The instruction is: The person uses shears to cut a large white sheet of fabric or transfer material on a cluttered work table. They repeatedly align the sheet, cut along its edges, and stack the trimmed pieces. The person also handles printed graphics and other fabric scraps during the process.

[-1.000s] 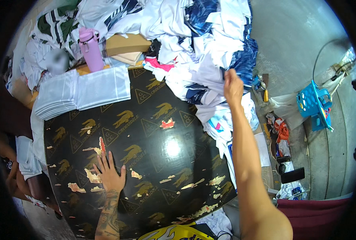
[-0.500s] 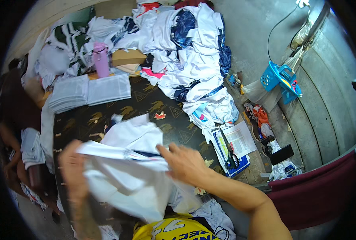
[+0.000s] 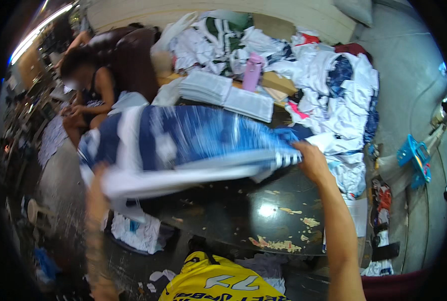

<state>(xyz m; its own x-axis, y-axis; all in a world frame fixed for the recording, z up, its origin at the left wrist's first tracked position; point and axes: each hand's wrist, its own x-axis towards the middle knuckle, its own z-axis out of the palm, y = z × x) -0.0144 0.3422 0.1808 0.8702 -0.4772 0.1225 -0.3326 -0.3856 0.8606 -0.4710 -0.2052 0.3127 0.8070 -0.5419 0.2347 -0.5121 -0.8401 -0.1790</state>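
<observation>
A blue and white garment (image 3: 198, 138) is stretched out in the air above the dark table (image 3: 243, 210), its cloth smeared by motion. My right hand (image 3: 311, 160) is closed on its right corner, near a strip of white checks. At the left end, my left hand (image 3: 100, 178) grips the white edge; the fingers there are blurred. Which kind of garment it is, I cannot tell. Beyond the raised cloth lie flat stacks of folded white cloth (image 3: 206, 89), with a pink bottle (image 3: 252, 72) standing beside them.
White and blue garments (image 3: 351, 95) are heaped along the table's far right. A cardboard box (image 3: 277, 83) sits behind the stacks. To the left a person (image 3: 85, 90) is seated. A blue basket (image 3: 413, 155) hangs at the right. White cloth (image 3: 135, 232) lies below the table's near left edge.
The cloth, earlier bunched and mostly white, is now spread wide with its blue side showing. My hands have moved apart. The view has swung left, bringing in the seated person.
</observation>
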